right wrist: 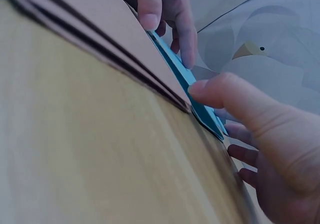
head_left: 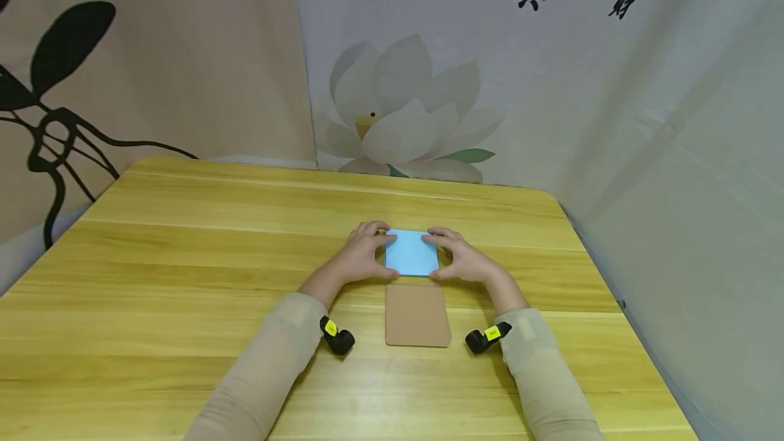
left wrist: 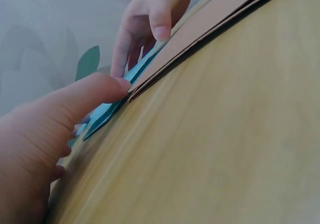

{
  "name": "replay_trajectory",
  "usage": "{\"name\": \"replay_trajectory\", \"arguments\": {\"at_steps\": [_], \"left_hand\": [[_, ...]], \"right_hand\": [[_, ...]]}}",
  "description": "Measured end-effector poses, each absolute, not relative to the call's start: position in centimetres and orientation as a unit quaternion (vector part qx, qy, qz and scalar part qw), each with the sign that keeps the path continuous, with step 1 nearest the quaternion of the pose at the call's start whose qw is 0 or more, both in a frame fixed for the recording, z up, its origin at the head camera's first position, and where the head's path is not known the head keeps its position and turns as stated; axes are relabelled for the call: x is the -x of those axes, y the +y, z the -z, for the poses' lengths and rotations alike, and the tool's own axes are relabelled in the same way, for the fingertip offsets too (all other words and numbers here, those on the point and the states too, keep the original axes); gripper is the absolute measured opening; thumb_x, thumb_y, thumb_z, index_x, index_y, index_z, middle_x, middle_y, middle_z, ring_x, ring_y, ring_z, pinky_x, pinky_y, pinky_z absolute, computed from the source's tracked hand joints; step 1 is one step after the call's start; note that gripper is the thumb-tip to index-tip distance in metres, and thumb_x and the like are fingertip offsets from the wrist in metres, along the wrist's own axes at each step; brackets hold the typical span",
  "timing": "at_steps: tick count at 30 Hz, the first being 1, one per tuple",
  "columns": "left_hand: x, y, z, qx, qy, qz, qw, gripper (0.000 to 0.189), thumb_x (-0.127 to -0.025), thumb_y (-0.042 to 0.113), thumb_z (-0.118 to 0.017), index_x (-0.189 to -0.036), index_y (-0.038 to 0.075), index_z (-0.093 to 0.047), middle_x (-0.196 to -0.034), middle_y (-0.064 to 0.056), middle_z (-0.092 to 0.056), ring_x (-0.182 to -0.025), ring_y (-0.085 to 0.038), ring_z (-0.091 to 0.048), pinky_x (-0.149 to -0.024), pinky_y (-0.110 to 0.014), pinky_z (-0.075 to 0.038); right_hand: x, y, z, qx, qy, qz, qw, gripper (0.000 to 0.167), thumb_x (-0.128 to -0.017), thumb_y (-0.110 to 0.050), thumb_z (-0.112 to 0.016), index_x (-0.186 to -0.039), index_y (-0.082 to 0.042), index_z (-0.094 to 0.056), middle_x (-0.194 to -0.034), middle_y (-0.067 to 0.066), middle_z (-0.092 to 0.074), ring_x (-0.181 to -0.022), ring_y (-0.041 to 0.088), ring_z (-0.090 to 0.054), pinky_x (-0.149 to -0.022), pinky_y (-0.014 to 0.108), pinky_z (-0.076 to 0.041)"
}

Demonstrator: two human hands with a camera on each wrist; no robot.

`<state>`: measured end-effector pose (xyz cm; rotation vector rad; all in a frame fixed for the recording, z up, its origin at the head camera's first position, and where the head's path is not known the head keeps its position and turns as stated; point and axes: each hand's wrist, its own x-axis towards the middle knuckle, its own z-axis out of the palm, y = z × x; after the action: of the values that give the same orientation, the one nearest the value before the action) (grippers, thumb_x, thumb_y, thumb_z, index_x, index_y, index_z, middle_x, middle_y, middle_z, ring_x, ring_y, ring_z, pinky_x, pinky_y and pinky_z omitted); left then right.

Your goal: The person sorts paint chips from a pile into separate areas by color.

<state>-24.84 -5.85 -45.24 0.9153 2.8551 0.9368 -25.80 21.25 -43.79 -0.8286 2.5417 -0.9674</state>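
Observation:
A thin light-blue square (head_left: 412,254), its edge showing layers, lies on the wooden table between the two hands. My left hand (head_left: 363,252) holds its left side, thumb at the near corner and fingers toward the far one. On the right side, my right hand (head_left: 461,254) holds it the same way. In the left wrist view, the left thumb (left wrist: 107,88) is at the square's near edge. The right thumb (right wrist: 220,90) shows likewise in the right wrist view. Just nearer lies a thin brown square (head_left: 417,315) with rounded near corners; its layers stand slightly apart. Neither hand touches it.
The wooden table (head_left: 184,278) reaches back to a curtain (head_left: 404,107) printed with a lotus and dark characters. A black plant print (head_left: 67,46) shows at the left. Small black cameras (head_left: 339,340) are strapped to both wrists.

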Motion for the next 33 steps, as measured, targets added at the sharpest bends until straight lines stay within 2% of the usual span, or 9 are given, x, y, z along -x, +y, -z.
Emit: {"name": "replay_trajectory", "arguments": {"at_steps": [33], "left_hand": [[24.93, -5.96, 45.48, -0.283, 0.918, -0.276, 0.015, 0.080, -0.076, 0.056, -0.074, -0.139, 0.011, -0.052, -0.144, -0.010, -0.038, -0.131, -0.030, -0.027, -0.104, -0.050, -0.022]], "right_hand": [[25.79, 21.52, 44.41, 0.294, 0.888, 0.323, 0.143, 0.078, -0.082, -0.032, -0.077, -0.148, -0.014, -0.040, -0.156, 0.007, -0.020, -0.141, 0.030, -0.011, -0.107, 0.058, -0.019]]}}
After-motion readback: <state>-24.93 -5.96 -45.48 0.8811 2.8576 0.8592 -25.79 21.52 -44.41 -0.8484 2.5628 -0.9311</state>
